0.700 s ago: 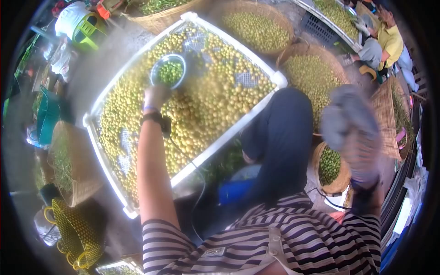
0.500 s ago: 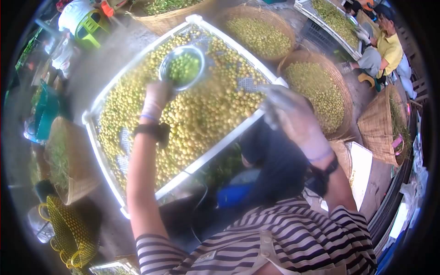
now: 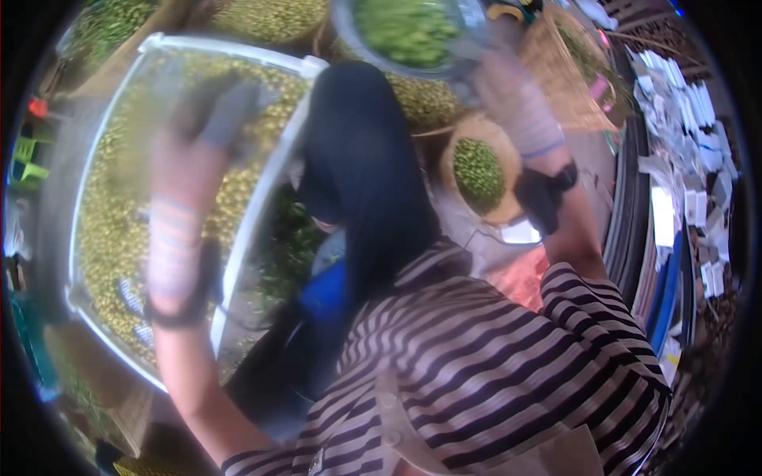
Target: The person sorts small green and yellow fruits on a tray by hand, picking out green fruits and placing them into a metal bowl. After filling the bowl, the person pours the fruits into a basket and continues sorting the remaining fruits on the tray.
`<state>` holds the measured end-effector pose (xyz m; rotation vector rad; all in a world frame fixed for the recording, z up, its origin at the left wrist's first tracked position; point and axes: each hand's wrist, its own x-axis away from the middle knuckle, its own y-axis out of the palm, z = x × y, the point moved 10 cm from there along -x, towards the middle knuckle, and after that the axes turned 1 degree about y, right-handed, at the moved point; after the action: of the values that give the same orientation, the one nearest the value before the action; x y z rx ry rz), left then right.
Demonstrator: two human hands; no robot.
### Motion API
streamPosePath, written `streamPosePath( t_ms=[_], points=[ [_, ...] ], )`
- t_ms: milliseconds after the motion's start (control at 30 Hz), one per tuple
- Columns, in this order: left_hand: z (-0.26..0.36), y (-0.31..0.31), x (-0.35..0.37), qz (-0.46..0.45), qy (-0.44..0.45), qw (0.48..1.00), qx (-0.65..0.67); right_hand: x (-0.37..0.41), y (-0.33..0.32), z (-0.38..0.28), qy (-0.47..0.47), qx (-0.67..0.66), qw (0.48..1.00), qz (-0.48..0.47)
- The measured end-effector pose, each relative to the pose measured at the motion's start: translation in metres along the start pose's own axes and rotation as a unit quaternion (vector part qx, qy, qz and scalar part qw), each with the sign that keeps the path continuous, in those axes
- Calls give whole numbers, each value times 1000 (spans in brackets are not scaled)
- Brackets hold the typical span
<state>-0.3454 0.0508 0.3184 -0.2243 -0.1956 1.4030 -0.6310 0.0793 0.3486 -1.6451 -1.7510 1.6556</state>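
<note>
My right hand, in a glove with grey fingertips, grips the near right rim of a round metal bowl. Blurred green fruits fill much of the bowl, which is off to the right of the white-rimmed tray. Over the tray is my left hand, also gloved. Motion smears its fingers, and whether they hold anything does not show. Small round yellow-green fruits are spread across the tray's mesh bottom.
Right of my knee stands a pale container with small green fruits in it. A wicker basket leans at the upper right. Another basket of yellowish fruits is beyond the tray. Stacked white pieces line the right side.
The bowl has gone from my left hand over the tray to my right hand, right of the tray. My left hand stays over the fruits. My view has swung to the right.
</note>
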Motion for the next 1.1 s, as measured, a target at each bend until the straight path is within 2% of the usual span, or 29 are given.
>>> streamPosePath(
  t_ms=[67, 100, 133, 200, 233, 267, 300, 333, 367, 433, 467, 533, 567, 600, 633, 667, 700, 733, 767, 800, 833, 867, 933, 967, 1000, 1033, 1067, 1100],
  points=[
    [-24, -7, 15, -39, -17, 999, -34, 32, -36, 29, -1, 197, 978, -63],
    [-39, -17, 28, -18, -64, 997, -25, 62, -59, 97, 298, 55, 952, -51],
    [-64, -30, 37, -27, -77, 996, -19, 120, -59, 143, 564, -93, 820, -31],
    [-92, -54, 59, 15, -114, 992, -48, 169, -79, 163, 619, 126, 774, -41],
    [-110, -66, 66, 28, -143, 988, -58, 183, -78, 173, 549, 273, 782, -111],
    [-124, -76, 79, 37, -169, 983, -56, 203, -70, 189, 461, 410, 767, -178],
    [-134, -87, 90, 52, -111, 986, -116, 249, -44, 231, 446, 418, 742, -277],
    [-149, -96, 99, 45, -83, 983, -160, 273, -36, 241, 493, 403, 727, -256],
    [-164, -105, 109, 40, -55, 977, -203, 281, -30, 238, 527, 395, 700, -276],
    [-159, -100, 118, 4, -73, 951, -299, 303, -29, 247, 576, 382, 663, -288],
    [-162, -106, 134, 63, -49, 950, -303, 305, -37, 252, 573, 382, 666, -288],
    [-174, -109, 150, 22, -62, 909, -412, 312, -59, 259, 602, 411, 617, -296],
    [-184, -112, 157, 13, -105, 897, -428, 313, -76, 259, 618, 416, 611, -268],
    [-188, -113, 164, 12, -106, 897, -428, 312, -92, 257, 632, 420, 606, -238],
    [-192, -115, 169, 28, -94, 897, -430, 298, -82, 258, 491, 476, 620, -385],
    [-197, -119, 174, 46, -81, 897, -432, 294, -79, 257, 415, 493, 615, -455],
    [-221, -127, 180, 52, -142, 916, -371, 287, -75, 249, 329, 510, 607, -513],
    [-219, -125, 177, 55, -140, 916, -371, 272, -85, 229, 557, 223, 726, -336],
    [-205, -119, 171, 69, -102, 940, -318, 255, -77, 203, 682, -108, 716, -102],
    [-187, -112, 165, 83, -61, 959, -265, 216, -60, 171, 633, -188, 748, -69],
    [-173, -101, 159, 102, -146, 978, -111, 175, -42, 130, 578, -264, 771, -32],
    [-140, -75, 147, 91, -177, 980, 4, 148, -14, 98, 529, -289, 794, -72],
    [-93, -31, 125, 42, -139, 986, 84, 97, 38, 29, 423, -346, 826, -141],
    [-78, -12, 117, 18, -124, 988, 94, 89, 62, 3, 463, -392, 781, -149],
    [-67, 4, 110, -5, -108, 989, 104, 72, 84, -18, 410, -402, 806, -143],
    [-61, 17, 103, -32, -95, 991, 86, 73, 105, -40, 473, -376, 761, -237],
    [-70, 24, 101, -42, -138, 979, 145, 64, 110, -62, 455, -375, 765, -259],
    [-57, 18, 96, -50, 33, 986, -157, 54, 114, -84, 435, -375, 769, -280]
  ],
)
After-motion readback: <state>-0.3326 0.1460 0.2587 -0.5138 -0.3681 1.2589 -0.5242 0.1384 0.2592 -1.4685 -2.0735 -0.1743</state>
